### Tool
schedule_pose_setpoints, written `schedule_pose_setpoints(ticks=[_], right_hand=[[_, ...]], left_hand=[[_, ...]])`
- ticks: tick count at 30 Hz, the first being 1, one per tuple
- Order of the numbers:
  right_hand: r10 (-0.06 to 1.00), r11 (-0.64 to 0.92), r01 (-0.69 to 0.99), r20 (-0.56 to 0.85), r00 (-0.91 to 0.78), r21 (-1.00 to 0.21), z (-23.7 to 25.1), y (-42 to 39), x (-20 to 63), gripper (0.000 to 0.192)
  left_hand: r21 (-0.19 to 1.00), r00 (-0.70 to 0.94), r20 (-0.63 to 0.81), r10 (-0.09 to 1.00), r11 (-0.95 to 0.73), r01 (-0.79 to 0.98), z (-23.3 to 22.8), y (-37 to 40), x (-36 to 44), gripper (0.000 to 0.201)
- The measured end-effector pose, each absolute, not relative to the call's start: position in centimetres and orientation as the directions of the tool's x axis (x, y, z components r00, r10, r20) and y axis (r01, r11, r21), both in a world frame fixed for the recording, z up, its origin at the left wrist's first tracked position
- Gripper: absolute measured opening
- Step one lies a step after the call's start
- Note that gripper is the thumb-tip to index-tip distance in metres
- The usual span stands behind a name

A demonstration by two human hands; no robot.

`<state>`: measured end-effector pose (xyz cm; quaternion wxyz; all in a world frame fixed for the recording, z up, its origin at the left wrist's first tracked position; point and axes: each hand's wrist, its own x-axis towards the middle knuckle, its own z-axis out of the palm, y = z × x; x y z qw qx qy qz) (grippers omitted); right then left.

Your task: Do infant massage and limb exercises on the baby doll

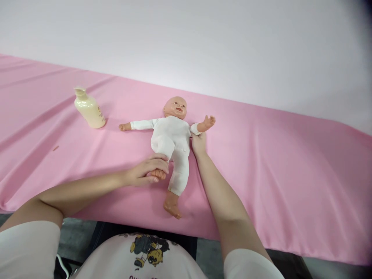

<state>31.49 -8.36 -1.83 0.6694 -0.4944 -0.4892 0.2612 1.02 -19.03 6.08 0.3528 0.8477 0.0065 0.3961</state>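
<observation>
A baby doll (171, 133) with a white cloth body lies face up on the pink cloth, its head away from me. My left hand (148, 169) is wrapped round the doll's lower leg on the left, with the toes poking out below the fingers. That leg is bent at the knee, while the other leg stretches toward me. At the doll's right side, my right hand (199, 142) is by its upper arm. The fingers there are hidden under the doll's arm and body, so their grip does not show.
A pale yellow lotion bottle (90, 110) stands tilted in view to the left of the doll. A small brownish strip (55, 148) lies on the pink cloth (276, 174) nearer me. Behind the table rises a white wall (186, 42).
</observation>
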Motion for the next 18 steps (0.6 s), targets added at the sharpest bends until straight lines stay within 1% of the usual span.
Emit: schedule_pose_setpoints(ticks=[2,4,6,8,10,12,16,18], right_hand=[[0.835,0.354,-0.025,0.304,0.458,-0.935,-1.9,-8.2,31.5,0.020],[0.834,0.348,-0.160,0.227,0.502,-0.924,-1.9,-8.1,31.4,0.025],[0.842,0.326,-0.257,0.156,0.516,-0.910,-1.9,-7.9,31.5,0.029],[0.848,0.303,-0.315,0.104,0.520,-0.899,-2.0,-7.8,31.6,0.030],[0.852,0.301,-0.333,0.095,0.515,-0.893,-2.0,-7.8,31.6,0.030],[0.851,0.316,-0.314,0.121,0.511,-0.895,-2.0,-7.8,31.7,0.029],[0.836,0.336,-0.226,0.179,0.519,-0.914,-1.9,-8.1,31.5,0.025],[0.827,0.351,-0.154,0.229,0.513,-0.923,-1.8,-8.2,31.5,0.021]], left_hand=[[0.580,0.727,0.650,0.221,-0.762,-0.287,6.1,-19.8,1.1,0.037],[0.570,0.771,0.619,0.150,-0.761,-0.310,5.9,-20.5,1.3,0.037],[0.566,0.798,0.594,0.103,-0.759,-0.323,5.6,-21.1,1.4,0.036],[0.559,0.804,0.590,0.081,-0.759,-0.334,5.1,-21.4,1.6,0.036],[0.561,0.803,0.590,0.084,-0.758,-0.333,4.7,-21.6,1.7,0.037],[0.569,0.806,0.586,0.088,-0.752,-0.332,4.5,-21.6,1.6,0.039],[0.587,0.804,0.586,0.096,-0.735,-0.340,5.1,-21.3,1.4,0.039],[0.624,0.787,0.601,0.138,-0.697,-0.353,5.7,-21.1,1.3,0.038]])
